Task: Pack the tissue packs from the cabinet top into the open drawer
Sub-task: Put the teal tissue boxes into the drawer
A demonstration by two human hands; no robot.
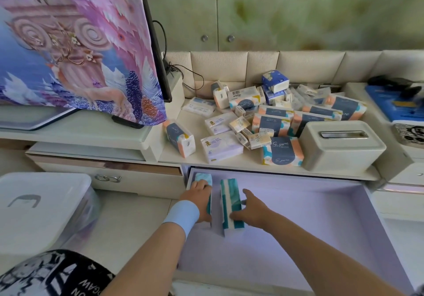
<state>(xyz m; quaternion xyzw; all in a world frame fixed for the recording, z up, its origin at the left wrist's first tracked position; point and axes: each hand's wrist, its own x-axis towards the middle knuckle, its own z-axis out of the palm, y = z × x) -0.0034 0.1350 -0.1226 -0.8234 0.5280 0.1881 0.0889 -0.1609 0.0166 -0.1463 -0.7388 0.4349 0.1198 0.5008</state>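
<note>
Two teal-and-white tissue packs stand on edge in the open drawer (321, 217), which has a pale lilac floor. My left hand (200, 198) presses the first pack (203, 177) against the drawer's left wall. My right hand (250, 208) grips the second pack (230, 204) from its right side, a short gap away from the first. Several more tissue packs lie in a loose heap on the cabinet top (229, 161), among them a blue-and-orange pack (283, 151) near the front edge and a small upright pack (180, 138) at the left.
A beige tissue box (339, 146) stands on the cabinet top at the right of the heap. A cloth-covered screen (75, 43) rises at the left. A clear lidded bin (43, 206) sits on the floor at lower left. A blue item (394, 105) lies far right.
</note>
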